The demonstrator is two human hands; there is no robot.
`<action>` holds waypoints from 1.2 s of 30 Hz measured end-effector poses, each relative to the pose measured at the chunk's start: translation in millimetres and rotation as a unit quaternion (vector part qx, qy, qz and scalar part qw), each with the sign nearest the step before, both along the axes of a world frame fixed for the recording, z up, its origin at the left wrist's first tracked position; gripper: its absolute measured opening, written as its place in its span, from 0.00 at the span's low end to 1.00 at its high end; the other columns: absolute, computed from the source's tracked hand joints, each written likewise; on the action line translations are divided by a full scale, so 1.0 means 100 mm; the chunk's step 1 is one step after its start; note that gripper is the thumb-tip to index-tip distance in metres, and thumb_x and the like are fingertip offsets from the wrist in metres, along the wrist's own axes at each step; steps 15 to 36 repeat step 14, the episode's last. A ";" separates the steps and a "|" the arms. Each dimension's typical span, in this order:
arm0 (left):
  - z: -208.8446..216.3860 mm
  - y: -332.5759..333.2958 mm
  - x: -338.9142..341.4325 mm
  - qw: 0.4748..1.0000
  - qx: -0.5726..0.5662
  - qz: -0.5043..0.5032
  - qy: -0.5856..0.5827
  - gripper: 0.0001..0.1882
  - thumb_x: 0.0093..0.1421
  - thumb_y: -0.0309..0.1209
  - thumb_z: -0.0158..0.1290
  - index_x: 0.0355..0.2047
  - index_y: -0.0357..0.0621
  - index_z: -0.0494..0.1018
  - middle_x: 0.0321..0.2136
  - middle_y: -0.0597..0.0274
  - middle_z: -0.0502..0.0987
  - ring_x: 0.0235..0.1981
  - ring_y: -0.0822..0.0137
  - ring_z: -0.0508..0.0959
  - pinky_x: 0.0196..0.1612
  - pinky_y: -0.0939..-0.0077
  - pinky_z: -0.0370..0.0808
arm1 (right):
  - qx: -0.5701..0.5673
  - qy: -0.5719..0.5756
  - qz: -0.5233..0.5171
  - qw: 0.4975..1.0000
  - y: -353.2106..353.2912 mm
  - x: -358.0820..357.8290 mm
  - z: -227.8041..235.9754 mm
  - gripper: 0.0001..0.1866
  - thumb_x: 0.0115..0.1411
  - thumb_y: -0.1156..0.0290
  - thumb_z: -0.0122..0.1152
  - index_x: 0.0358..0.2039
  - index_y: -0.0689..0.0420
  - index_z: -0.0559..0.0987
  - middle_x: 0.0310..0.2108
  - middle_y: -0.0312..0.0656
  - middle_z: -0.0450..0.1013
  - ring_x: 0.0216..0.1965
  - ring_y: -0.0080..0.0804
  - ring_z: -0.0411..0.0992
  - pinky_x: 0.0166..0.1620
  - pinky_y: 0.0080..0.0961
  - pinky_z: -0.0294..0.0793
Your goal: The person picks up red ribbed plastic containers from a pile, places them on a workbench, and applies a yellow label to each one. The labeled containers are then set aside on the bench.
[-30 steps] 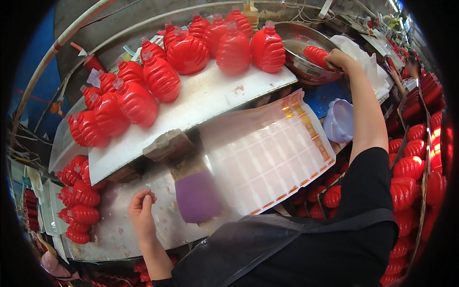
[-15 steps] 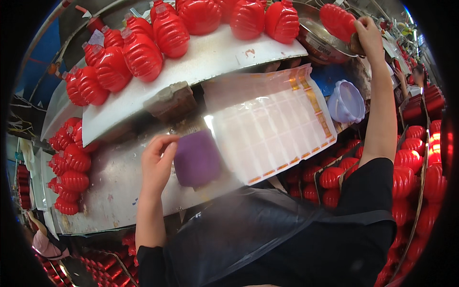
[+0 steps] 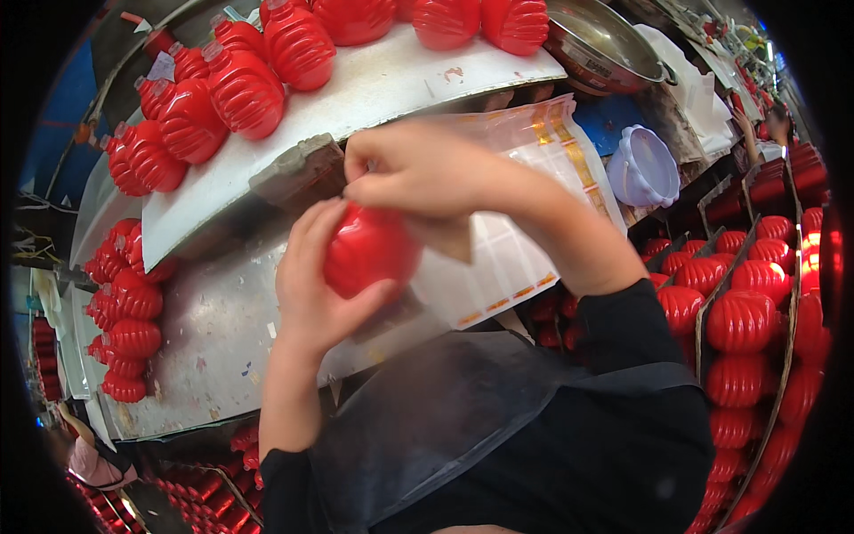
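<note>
A glossy red ribbed bottle (image 3: 372, 254) is between my two hands over the middle of the bench. My left hand (image 3: 313, 276) cups its left side, thumb across the near side and fingers along the far left. Closed at the bottle's upper end is my right hand (image 3: 405, 173), thumb and forefinger pinched together; the bottle's neck is hidden there. Below the right palm a tan, wedge-shaped piece (image 3: 452, 238) sticks out, blurred, its kind unclear. Under the right forearm lies a pale translucent sheet (image 3: 507, 267) with orange and gold edge marks.
Several red bottles (image 3: 249, 93) stand on a raised white shelf (image 3: 391, 80), with a rough block (image 3: 298, 173) at its front. More bottles (image 3: 133, 338) line the bench's left end. At right are a metal basin (image 3: 605, 44), a lavender bucket (image 3: 642, 169) and stacked red bottles (image 3: 743, 320).
My right hand has brought the red bottle from the far right to the middle. My left hand has gone from the purple square to the bottle; the square no longer shows.
</note>
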State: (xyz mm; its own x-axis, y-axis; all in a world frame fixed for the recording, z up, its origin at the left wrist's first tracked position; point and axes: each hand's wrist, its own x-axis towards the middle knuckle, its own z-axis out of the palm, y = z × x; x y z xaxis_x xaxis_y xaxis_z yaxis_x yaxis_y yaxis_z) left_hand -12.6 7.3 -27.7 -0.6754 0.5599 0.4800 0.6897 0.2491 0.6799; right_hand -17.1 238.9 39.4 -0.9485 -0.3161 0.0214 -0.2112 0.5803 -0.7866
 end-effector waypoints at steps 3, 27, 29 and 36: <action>-0.21 -0.13 -0.01 0.978 0.100 0.068 -0.171 0.42 0.48 0.32 0.69 0.64 0.43 0.66 0.59 0.50 0.72 0.57 0.53 0.76 0.60 0.61 0.74 | -0.193 0.036 -0.111 0.974 -0.10 0.02 -0.55 0.16 0.65 0.61 0.63 0.45 0.62 0.82 0.31 0.44 0.80 0.34 0.27 0.77 0.40 0.29 0.77; -0.43 -0.17 -0.42 0.882 0.225 0.077 -0.408 0.42 0.55 0.33 0.66 0.69 0.39 0.62 0.60 0.49 0.72 0.60 0.58 0.74 0.64 0.62 0.71 | 0.412 0.032 -0.375 0.830 2.20 0.66 -1.90 0.22 0.63 0.69 0.55 0.58 0.51 0.80 0.56 0.47 0.78 0.51 0.43 0.79 0.56 0.38 0.76; -0.43 -0.17 -0.42 0.882 0.225 0.077 -0.408 0.42 0.55 0.33 0.66 0.69 0.39 0.62 0.60 0.49 0.72 0.60 0.58 0.74 0.64 0.62 0.71 | 0.412 0.032 -0.375 0.830 2.20 0.66 -1.90 0.22 0.63 0.69 0.55 0.58 0.51 0.80 0.56 0.47 0.78 0.51 0.43 0.79 0.56 0.38 0.76; -0.43 -0.17 -0.42 0.882 0.225 0.077 -0.408 0.42 0.55 0.33 0.66 0.69 0.39 0.62 0.60 0.49 0.72 0.60 0.58 0.74 0.64 0.62 0.71 | 0.412 0.032 -0.375 0.830 2.20 0.66 -1.90 0.22 0.63 0.69 0.55 0.58 0.51 0.80 0.56 0.47 0.78 0.51 0.43 0.79 0.56 0.38 0.76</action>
